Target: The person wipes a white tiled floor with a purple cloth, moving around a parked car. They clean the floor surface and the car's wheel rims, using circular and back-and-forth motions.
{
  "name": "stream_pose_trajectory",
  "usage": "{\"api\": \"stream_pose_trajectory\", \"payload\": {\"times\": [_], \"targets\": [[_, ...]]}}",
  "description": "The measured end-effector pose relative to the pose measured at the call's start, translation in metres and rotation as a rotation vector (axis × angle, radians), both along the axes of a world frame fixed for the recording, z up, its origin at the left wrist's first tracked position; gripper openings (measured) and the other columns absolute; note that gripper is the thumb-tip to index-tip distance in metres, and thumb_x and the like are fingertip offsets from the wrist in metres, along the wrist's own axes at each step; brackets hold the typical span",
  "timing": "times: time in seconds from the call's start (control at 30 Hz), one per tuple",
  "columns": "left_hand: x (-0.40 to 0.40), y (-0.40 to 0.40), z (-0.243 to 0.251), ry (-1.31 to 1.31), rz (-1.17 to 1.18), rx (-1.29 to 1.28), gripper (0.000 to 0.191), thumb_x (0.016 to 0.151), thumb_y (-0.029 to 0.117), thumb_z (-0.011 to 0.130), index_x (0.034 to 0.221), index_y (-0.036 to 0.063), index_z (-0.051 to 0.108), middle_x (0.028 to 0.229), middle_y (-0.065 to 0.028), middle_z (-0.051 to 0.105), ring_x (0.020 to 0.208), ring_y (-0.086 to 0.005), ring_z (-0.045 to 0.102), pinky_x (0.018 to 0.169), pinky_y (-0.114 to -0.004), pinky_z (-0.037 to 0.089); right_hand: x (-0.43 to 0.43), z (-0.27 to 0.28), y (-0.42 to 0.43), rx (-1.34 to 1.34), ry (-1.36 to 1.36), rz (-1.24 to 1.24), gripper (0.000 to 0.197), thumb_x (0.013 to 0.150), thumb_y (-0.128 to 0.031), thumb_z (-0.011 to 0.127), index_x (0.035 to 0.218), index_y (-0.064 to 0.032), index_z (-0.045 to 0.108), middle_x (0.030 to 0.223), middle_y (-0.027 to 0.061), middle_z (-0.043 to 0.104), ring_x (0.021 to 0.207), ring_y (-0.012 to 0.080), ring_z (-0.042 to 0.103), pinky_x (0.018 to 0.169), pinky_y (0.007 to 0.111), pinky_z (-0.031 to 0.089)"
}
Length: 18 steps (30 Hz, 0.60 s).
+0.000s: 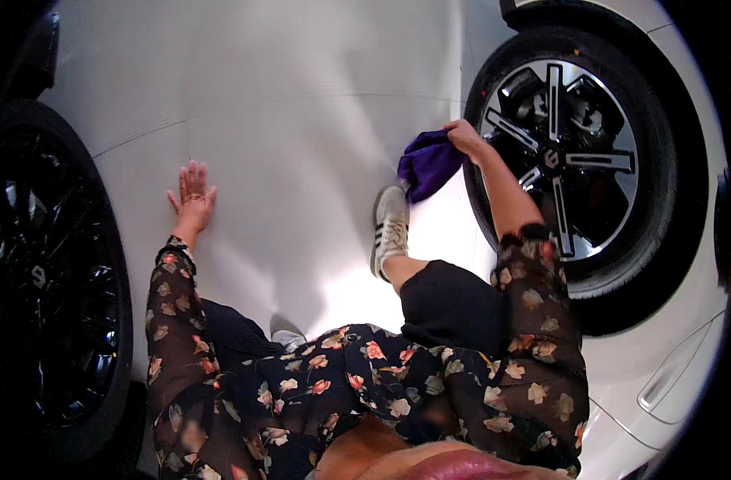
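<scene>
My right hand (464, 139) is closed on one end of a purple cloth (431, 165), which hangs down beside the tyre of a car wheel (554, 159) with a silver and black alloy rim. The hand is close to the tyre's left edge; whether it touches the tyre I cannot tell. My left hand (193, 201) is empty, its fingers spread, above the pale floor (269, 150) and to the right of another wheel (38, 276), dark and multi-spoked.
The light-coloured body of a car (635, 384), with a door handle (671, 372), surrounds the right wheel. A sneaker (392, 231) on my foot stands on the floor below the cloth; the other shoe (287, 333) shows partly. A thin seam crosses the floor.
</scene>
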<state>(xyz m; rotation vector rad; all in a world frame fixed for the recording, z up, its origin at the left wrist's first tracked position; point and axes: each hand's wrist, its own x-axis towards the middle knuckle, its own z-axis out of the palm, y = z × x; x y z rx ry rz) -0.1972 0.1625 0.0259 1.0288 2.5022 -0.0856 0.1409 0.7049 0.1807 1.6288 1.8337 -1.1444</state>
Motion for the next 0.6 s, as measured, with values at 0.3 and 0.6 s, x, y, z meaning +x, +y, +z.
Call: {"api": "stream_pose_trajectory", "payload": {"times": [0.3,0.6], "targets": [[0.008,0.002,0.025,-0.079,0.011,-0.007,0.074,0.099,0.045,0.042,0.157,0.0294,-0.002,0.164,0.0046,-0.01,0.151,-0.0237,-0.01,0.11,-0.072,0.005,0.002,-0.001,-0.001,0.691,0.634,-0.107,0.039,0.088,-0.015,0.053,0.12,0.0065,0.059,0.108,0.0213,0.067,0.096,0.0296,0.065,0.09,0.035,0.048],[0.051,0.068,0.061,-0.175,0.339,0.036,0.106,0.084,0.049,0.069,0.157,0.0103,0.003,0.159,-0.0302,-0.002,0.149,-0.042,0.0,0.118,-0.056,0.013,-0.075,-0.138,0.008,0.806,-0.014,0.49,0.075,0.092,-0.064,0.042,0.155,-0.0346,0.015,0.16,0.0251,0.006,0.144,0.0524,0.002,0.108,0.071,0.018]]}}
